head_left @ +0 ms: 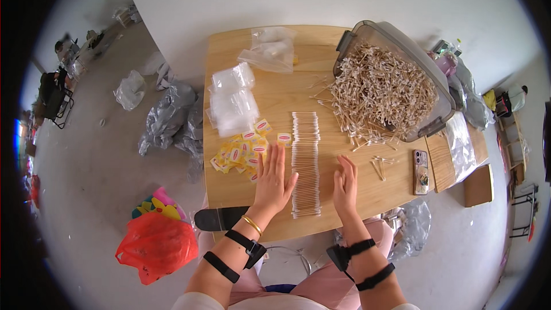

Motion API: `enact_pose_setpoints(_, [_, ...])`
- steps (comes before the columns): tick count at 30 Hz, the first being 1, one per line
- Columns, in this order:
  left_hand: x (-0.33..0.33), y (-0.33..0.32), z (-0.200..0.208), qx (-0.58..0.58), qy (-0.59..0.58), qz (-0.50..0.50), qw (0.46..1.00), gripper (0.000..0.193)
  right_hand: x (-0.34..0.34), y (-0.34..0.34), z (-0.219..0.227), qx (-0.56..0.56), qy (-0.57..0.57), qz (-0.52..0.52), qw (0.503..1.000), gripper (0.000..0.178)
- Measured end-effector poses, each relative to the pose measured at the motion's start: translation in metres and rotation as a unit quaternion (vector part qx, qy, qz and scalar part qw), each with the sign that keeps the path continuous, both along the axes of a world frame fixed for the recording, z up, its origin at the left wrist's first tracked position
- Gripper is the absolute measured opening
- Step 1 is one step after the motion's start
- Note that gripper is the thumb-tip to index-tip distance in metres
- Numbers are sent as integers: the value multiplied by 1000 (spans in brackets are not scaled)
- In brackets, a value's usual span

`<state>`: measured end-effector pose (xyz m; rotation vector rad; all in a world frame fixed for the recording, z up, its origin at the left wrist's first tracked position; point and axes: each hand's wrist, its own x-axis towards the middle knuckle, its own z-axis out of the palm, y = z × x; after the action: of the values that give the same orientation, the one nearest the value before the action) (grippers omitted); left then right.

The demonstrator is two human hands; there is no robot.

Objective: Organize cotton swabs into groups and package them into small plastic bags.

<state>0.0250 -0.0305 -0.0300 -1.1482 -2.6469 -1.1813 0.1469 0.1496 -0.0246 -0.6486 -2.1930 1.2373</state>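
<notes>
Cotton swab row [305,163] between both hands [273,186] [345,188]

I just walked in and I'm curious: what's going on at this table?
A person's left hand and right hand are open on either side of a neat column of cotton swabs, apparently holding nothing. Small yellow labels lie by the left hand. To the right, loose swabs spill from a grey bin onto the table.

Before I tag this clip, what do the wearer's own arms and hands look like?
Left hand and right hand are both ungloved. A plain gold bangle sits at the left wrist. Each forearm wears two black straps and a small black angular module. White sleeves show near the lower edge.
</notes>
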Motion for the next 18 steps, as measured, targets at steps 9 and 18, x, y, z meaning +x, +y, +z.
enact_pose_setpoints(9, [-19,6,5,-208,135,10,969,83,72,-42,3,-22,-21,-1,1000,34])
enact_pose_setpoints(18, [58,-89,28,-125,67,-11,990,77,94,-62,21,53,-78,76,993,39])
